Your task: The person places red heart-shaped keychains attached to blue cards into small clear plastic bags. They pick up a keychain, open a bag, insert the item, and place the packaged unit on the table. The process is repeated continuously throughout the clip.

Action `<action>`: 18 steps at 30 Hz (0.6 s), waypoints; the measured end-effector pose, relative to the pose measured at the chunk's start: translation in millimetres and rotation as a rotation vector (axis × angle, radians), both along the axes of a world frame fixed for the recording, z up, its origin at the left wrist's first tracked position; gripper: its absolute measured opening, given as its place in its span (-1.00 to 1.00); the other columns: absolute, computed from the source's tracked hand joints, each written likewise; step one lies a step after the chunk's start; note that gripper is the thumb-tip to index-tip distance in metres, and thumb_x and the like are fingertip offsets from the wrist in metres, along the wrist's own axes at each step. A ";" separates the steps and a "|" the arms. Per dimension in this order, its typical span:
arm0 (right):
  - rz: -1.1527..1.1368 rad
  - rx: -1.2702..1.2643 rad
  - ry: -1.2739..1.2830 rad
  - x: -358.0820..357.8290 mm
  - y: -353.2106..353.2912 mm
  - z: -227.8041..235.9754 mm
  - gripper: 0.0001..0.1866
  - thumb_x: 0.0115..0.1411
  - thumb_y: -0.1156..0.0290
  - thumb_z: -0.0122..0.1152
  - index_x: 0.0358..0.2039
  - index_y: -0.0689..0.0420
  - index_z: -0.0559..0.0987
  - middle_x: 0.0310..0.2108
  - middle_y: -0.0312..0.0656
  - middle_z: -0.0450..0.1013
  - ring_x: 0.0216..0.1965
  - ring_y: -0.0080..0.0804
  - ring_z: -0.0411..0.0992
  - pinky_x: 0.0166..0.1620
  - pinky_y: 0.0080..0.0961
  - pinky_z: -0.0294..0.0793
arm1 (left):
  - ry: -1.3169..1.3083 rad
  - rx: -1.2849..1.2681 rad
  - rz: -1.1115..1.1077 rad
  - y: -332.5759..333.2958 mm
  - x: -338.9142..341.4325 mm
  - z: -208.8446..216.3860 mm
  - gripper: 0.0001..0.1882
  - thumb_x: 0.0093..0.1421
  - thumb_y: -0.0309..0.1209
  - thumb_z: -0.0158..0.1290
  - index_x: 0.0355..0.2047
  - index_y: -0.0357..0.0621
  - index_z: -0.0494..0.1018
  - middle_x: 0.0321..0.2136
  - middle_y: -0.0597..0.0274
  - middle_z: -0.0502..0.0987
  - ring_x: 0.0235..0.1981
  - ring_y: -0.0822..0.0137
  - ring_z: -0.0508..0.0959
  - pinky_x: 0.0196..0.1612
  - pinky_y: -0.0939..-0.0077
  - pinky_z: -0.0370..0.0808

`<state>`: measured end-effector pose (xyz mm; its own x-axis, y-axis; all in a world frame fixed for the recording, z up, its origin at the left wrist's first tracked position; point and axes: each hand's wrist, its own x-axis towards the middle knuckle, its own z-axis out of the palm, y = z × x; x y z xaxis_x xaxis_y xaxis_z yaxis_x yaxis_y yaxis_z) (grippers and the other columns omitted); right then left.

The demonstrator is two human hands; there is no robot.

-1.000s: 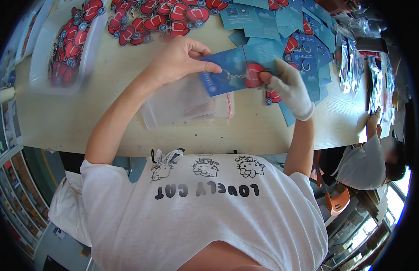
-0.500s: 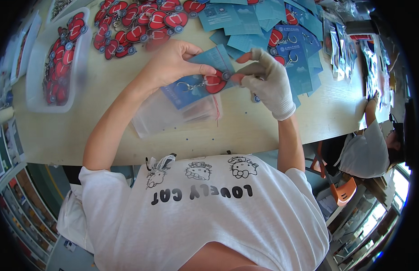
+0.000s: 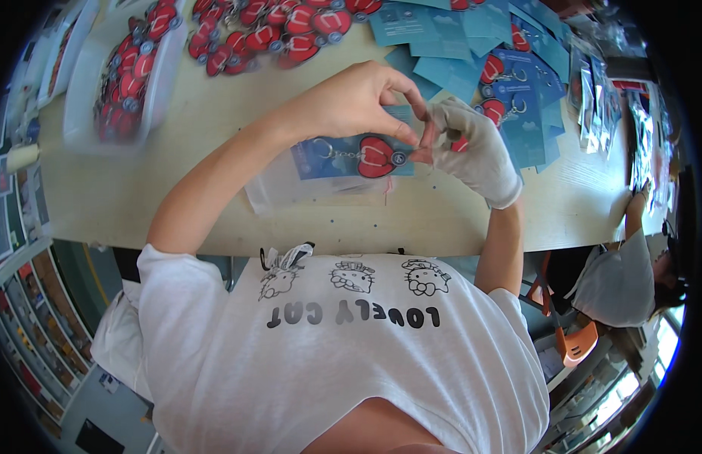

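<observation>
My bare left hand point(image 3: 358, 98) and my right hand point(image 3: 476, 155), in a white glove with bare fingertips, meet at the right end of a blue card point(image 3: 312, 161). Thumb and fingers of both are pinched close together; what lies between the tips is too small to make out. On the card is a red heart-shaped keychain point(image 3: 376, 156) with a small round blue tag at its right and a metal chain and ring at its left. Beneath the card, a clear plastic bag point(image 3: 271, 191) rests on the table, partly covered.
A translucent bin point(image 3: 77, 113) of red keychains stands at the left. More red keychains point(image 3: 264, 36) are heaped at the back. Blue cards point(image 3: 442, 45), some bearing keychains, spread at the back right, beside clear packets point(image 3: 589, 106). A person point(image 3: 616, 280) sits at the far right.
My left thumb has come off the keychain and card, and my left fingers have shifted right to meet the right fingertips. The whole view has shifted slightly.
</observation>
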<state>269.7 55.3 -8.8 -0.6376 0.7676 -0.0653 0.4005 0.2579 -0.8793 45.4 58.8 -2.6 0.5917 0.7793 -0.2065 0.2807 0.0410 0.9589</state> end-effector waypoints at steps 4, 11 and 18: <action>0.010 -0.507 0.318 22.6 -1.1 8.0 -0.62 0.11 0.47 0.21 -0.05 0.21 0.38 -0.23 -0.24 0.41 -0.09 -0.55 0.38 -0.06 -0.50 0.40 | -0.035 0.030 0.062 -4.4 12.8 13.9 -0.64 -0.02 -0.58 0.21 -0.17 -0.18 0.44 -0.62 0.54 0.38 -0.60 0.74 0.21 -0.57 0.72 0.12; -0.325 -0.092 0.036 54.7 -18.3 23.2 -0.69 0.05 0.52 0.18 -0.14 0.23 0.52 -0.38 -0.04 0.53 -0.37 -0.43 0.53 -0.22 -0.51 0.50 | 0.234 0.312 0.120 21.6 78.6 43.0 -0.51 0.00 -0.48 0.26 -0.05 -0.21 0.36 -0.26 0.12 0.54 -0.34 0.36 0.55 -0.22 0.51 0.44; -1.180 0.079 0.705 249.4 49.2 -10.8 -0.69 0.17 0.49 0.12 -0.10 0.38 0.44 -0.25 -0.12 0.51 -0.31 -0.45 0.51 -0.29 -0.64 0.50 | 0.122 1.094 0.207 68.7 123.9 43.8 -0.65 0.08 -0.48 0.16 -0.10 -0.26 0.43 -0.11 0.03 0.50 0.01 0.06 0.45 0.05 0.30 0.35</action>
<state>519.2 104.4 -19.6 0.5085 0.8585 0.0658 -0.1058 0.1381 -0.9847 169.3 127.5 41.2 0.4523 0.6575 0.6026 0.4605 -0.7508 0.4736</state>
